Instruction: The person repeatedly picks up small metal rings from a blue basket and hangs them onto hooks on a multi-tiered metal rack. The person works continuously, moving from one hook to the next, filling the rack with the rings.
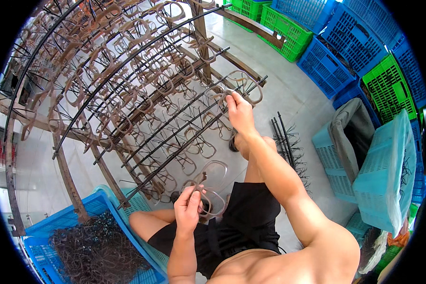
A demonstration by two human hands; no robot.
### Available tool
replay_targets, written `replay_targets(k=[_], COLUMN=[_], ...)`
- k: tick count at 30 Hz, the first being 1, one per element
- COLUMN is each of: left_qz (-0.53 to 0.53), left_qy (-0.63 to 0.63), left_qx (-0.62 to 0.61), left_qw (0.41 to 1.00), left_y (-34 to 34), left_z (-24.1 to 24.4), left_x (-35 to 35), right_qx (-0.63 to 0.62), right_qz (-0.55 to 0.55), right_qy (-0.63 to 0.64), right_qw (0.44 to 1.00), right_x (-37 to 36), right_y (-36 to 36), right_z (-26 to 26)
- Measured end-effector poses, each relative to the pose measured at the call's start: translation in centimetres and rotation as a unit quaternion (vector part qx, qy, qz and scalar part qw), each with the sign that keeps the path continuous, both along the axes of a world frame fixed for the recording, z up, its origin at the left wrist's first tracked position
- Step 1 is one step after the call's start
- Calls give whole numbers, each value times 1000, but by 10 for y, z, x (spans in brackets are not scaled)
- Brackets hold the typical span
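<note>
Several brownish translucent eyeglass-like frames hang on thin wire hooks along dark metal rods point(177, 153) of a large rack. My left hand point(189, 209), low in front of my lap, is closed on a few loose frames point(217, 206), which fan out above and to the right of the fingers. My right hand point(240, 110) is stretched out to the rack's right end, its thumb and fingers pinched at a frame point(254, 88) there near the rod ends. How that frame meets the hook is hidden by the fingers.
A blue plastic crate point(108, 206) full of dark wire hooks stands lower left. Rods with hooks point(285, 138) lie on the floor right of my knee. Blue and green crates point(355, 35) are stacked upper right, with light-blue baskets point(371, 191) below. Wooden rack beams point(69, 177) reach down on the left.
</note>
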State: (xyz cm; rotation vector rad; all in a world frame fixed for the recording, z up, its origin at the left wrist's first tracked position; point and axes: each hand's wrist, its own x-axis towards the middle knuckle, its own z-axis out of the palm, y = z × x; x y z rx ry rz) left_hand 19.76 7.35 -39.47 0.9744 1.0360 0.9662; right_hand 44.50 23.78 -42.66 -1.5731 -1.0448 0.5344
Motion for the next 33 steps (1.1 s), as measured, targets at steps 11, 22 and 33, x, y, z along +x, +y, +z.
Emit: replay_targets(k=[11, 22, 33], left_qz=[-132, 179, 4], left_qy=[99, 77, 128], left_qx=[225, 73, 36], left_qw=[960, 978, 991], left_y=[11, 2, -25], left_z=[1, -20, -32], left_x=[-23, -32, -31], right_qx=[217, -178, -6], right_qz=[448, 562, 182], right_qy=[-187, 280, 293], right_qw=[847, 758, 939], right_x=[-35, -54, -54], right_y=[-80, -69, -50], right_z=[71, 37, 19])
